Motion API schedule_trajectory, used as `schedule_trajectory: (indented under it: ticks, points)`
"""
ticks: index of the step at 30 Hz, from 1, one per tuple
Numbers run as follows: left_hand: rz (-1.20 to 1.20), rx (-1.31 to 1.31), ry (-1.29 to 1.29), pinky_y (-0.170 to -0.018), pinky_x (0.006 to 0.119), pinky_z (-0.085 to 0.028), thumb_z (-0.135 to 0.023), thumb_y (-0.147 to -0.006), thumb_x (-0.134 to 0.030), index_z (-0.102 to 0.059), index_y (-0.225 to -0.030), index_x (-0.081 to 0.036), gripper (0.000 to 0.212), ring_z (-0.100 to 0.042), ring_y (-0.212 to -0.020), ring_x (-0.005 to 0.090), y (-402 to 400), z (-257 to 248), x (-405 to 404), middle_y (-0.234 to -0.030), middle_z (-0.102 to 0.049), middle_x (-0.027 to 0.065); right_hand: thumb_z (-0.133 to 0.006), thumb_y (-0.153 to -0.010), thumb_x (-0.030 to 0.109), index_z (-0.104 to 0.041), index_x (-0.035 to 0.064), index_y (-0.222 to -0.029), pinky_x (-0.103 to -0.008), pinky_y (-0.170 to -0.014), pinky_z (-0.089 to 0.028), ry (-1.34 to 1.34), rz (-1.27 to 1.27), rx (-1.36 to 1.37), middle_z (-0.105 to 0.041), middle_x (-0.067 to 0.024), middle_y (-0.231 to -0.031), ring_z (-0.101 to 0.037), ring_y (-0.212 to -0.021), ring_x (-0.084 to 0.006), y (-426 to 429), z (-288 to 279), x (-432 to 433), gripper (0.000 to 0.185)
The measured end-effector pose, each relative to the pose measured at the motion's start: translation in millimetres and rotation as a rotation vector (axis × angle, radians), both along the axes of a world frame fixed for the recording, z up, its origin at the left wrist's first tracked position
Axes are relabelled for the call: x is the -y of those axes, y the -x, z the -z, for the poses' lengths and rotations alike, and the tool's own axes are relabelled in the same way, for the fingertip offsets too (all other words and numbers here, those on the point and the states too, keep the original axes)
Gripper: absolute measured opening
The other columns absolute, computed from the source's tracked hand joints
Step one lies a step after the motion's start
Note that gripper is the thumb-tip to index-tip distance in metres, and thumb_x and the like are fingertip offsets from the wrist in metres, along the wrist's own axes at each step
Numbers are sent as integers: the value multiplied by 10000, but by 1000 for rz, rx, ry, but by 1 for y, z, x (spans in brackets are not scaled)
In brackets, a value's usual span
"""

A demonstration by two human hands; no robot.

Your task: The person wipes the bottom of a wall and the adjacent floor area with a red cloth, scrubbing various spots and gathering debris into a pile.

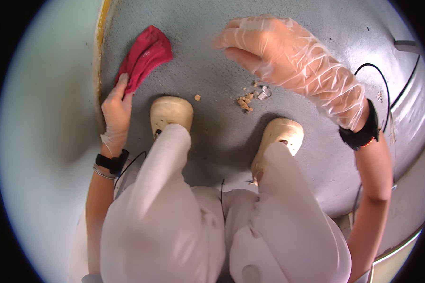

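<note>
A crumpled red cloth (145,53) hangs from my left hand (117,109), pinched at its lower end between thumb and fingers. That hand wears a thin, pale glove and is beside the light wall at the left. My right hand (269,49), in a loose clear plastic glove, hovers over the grey floor with its fingers curled. Its fingertips are blurred, and whether anything lies between them is hidden. Just below it on the floor are brown crumbs (246,102) and a small shiny, clear or silvery scrap (264,92). One separate crumb (197,97) lies nearer my left shoe.
My cream clogs (171,109) stand apart on the speckled grey floor (198,63). A yellowed seam (101,39) runs along the wall's foot. At the right, a black cable (386,81) loops near my forearm, beside small debris (379,95) and a curved pale surface (411,116).
</note>
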State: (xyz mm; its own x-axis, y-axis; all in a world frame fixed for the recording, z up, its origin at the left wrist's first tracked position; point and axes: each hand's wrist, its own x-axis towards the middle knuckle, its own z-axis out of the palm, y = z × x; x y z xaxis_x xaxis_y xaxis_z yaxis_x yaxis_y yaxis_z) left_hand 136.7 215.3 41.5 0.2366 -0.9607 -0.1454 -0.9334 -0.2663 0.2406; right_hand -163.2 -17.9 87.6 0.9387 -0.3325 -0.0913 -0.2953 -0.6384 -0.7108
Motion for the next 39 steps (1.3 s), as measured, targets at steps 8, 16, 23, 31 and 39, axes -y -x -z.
schedule_trajectory:
  ticks: [8, 16, 23, 31, 39]
  points:
    - [-47, -62, -103, -891, 375, -495, -654, -803, 4, -592, -1209, -23, 412, -588, -1081, 359, -8, -7, 1, -1163, -615, 200, -596, -890, 100, -672, 53, -1018, -335, -766, -528, -264, 217, 408, -687, -100, -932, -654, -864, -244, -5, -19, -7, 157]
    - [144, -11, -218, -847, 387, -498, -657, -805, -33, -602, -1201, -56, 400, -603, -988, 381, -22, -7, 15, -1091, -625, 210, -604, -931, 121, -665, 49, -1099, -298, -854, -519, -489, 417, 490, -692, -99, -981, -650, -926, -182, 14, -16, -14, 193]
    - [134, -5, -201, -845, 392, -501, -649, -812, -43, -605, -1192, -56, 383, -601, -980, 384, -17, -5, 17, -1068, -626, 213, -577, -935, 64, -669, 63, -1073, -321, -873, -525, -362, 296, 330, -700, -81, -1001, -659, -955, -183, 0, 5, -34, 166]
    - [5, 27, -300, -882, 424, -498, -646, -775, 29, -610, -1167, -39, 399, -593, -1043, 366, -2, -3, 20, -1108, -625, 207, -631, -836, -40, -649, 32, -1005, -310, -676, -530, 141, 69, 119, -673, -101, -903, -663, -795, -227, 7, -50, -26, 184]
    - [126, -53, -18, -892, 421, -504, -648, -757, 37, -577, -1172, 18, 421, -591, -1069, 370, -11, 14, 8, -1175, -602, 228, -617, -856, -63, -656, 20, -1041, -289, -794, -540, 64, 684, -237, -697, -88, -955, -662, -864, -148, 145, -115, -74, 206]
